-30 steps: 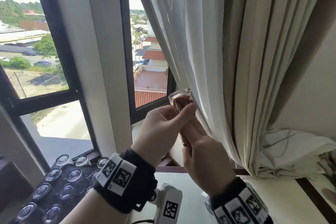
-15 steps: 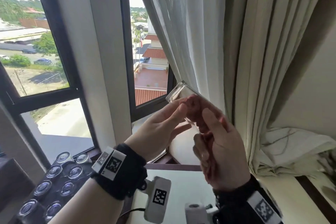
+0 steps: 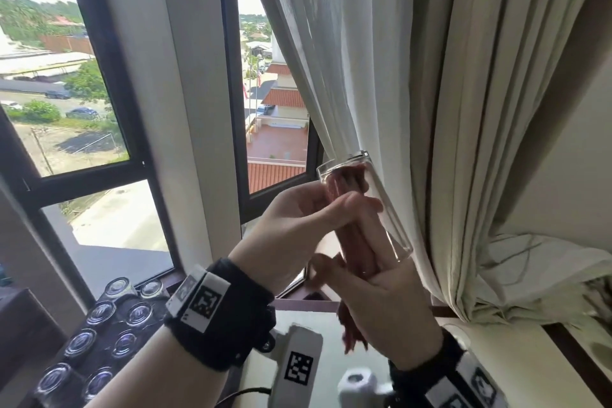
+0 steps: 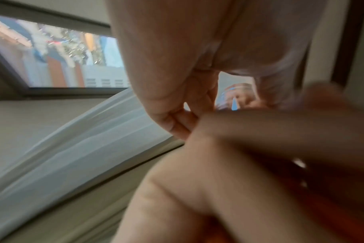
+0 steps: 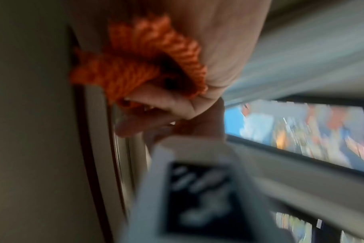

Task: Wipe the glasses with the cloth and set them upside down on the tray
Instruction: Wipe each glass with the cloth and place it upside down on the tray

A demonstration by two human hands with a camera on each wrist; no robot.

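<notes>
Your left hand (image 3: 298, 225) grips the glass (image 3: 364, 205) held up by the curtain, your right hand (image 3: 381, 301) pushing the cloth (image 3: 351, 242) inside. I'd twist it slowly, reaching the base. Tray (image 3: 109, 334) waits at 7 o'clock.

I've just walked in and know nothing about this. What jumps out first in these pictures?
A clear glass held up before the window, stuffed with a reddish cloth. The left hand grips it while the right hand pushes the cloth inside. Lower left, a dark tray holds upside-down glasses.
</notes>
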